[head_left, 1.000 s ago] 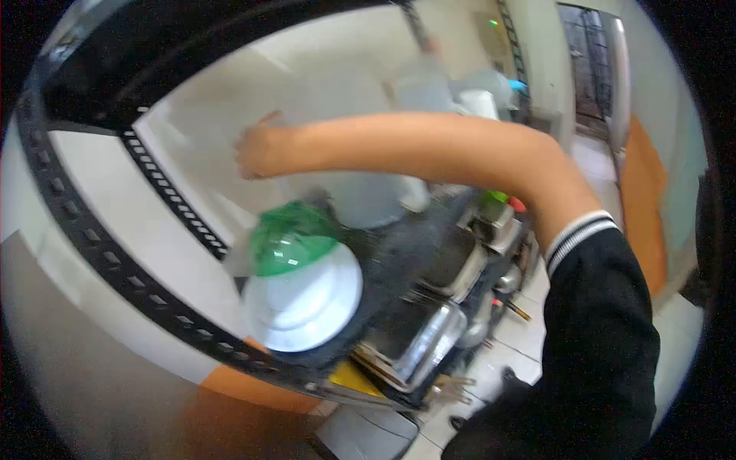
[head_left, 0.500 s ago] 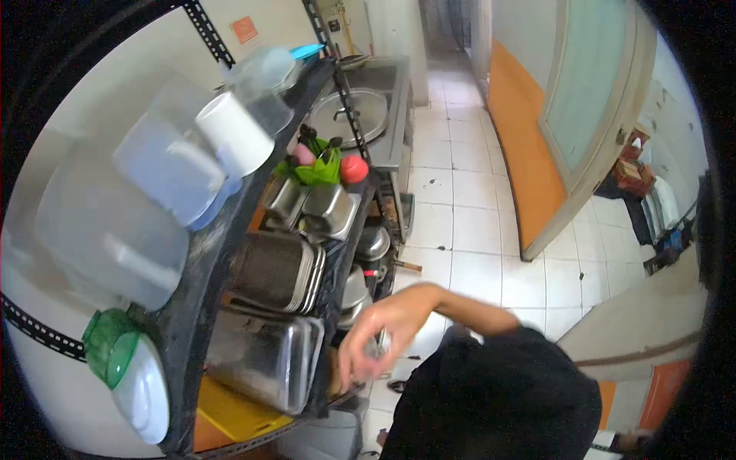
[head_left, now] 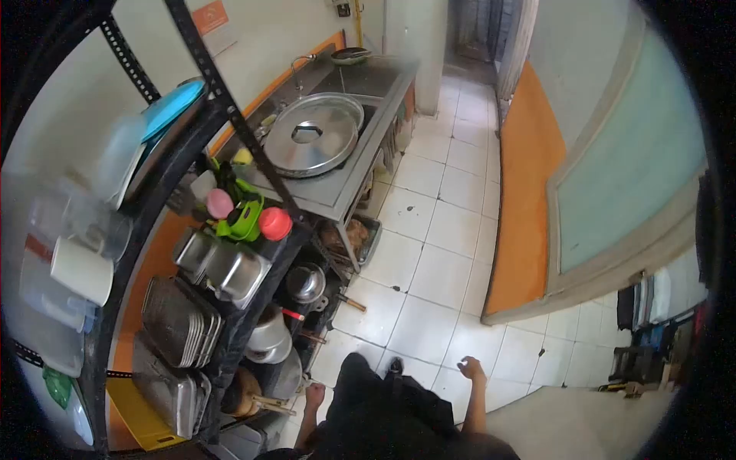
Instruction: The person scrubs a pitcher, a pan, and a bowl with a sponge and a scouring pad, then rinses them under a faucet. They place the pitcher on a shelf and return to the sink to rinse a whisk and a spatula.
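Observation:
My left hand (head_left: pixel 314 395) hangs low beside the shelf, its fingers curled into a fist with nothing showing in it. It is nearest to wooden-handled pans (head_left: pixel 242 392) on the lower shelf, apart from them. On the other side of my body, my right hand (head_left: pixel 471 368) hangs over the floor, its fingers loosely bent and apart, with nothing visible in it. To the left are a stack of dark metal trays (head_left: pixel 172 318), steel containers (head_left: pixel 234 270), a lidded steel pot (head_left: pixel 268 337) and a red cup (head_left: pixel 275 223).
A metal counter (head_left: pixel 322 201) ahead carries a big round lid (head_left: pixel 310 138). The black shelf rack (head_left: pixel 153 222) runs along my left with plastic jugs (head_left: pixel 54 295). White floor tiles (head_left: pixel 429 280) lead forward, beside an orange-and-grey wall (head_left: pixel 525 199) and a door (head_left: pixel 629 176).
The view has swung left and levelled, bringing the counter closer into view. A hand that was raised, blurred, beside the shelf is down; both hands now hang at my sides.

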Demonstrator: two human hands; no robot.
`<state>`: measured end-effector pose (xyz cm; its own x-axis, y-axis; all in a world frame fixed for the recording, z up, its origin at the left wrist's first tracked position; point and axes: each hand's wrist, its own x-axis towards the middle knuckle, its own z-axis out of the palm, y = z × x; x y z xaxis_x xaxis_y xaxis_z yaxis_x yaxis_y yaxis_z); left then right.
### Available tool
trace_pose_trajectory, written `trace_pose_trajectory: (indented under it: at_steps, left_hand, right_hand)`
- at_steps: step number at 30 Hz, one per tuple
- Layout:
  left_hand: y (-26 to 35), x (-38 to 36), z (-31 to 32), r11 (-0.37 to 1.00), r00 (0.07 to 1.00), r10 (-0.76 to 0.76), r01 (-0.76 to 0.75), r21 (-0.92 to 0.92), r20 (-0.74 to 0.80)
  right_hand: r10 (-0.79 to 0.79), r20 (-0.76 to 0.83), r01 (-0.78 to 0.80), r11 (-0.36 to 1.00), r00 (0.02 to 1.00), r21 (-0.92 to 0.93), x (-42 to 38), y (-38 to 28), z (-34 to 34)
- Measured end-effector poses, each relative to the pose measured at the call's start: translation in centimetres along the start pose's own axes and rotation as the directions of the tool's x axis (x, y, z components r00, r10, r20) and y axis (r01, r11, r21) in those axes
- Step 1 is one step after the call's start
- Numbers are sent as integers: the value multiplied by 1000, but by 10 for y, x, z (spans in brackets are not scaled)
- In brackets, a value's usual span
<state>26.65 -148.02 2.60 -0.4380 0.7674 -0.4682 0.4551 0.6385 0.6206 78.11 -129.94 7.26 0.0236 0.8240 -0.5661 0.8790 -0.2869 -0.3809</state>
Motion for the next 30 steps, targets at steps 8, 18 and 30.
trace_pose_trajectory:
  at_steps: [8, 18, 30]
  left_hand:
    - [53, 101, 126, 539, 838, 513, -485, 689, 188]
    - [310, 377, 198, 861, 919, 176, -317, 399, 352]
    - [671, 643, 140, 954, 953, 297, -299, -34, -52]
  right_hand:
    - [-448, 123, 422, 886, 885, 194, 213, -90, -82]
    - [-205, 282, 72, 906, 937, 417, 409, -31, -239]
    - [-667, -314, 578, -215, -675, -787, 445, -546, -878]
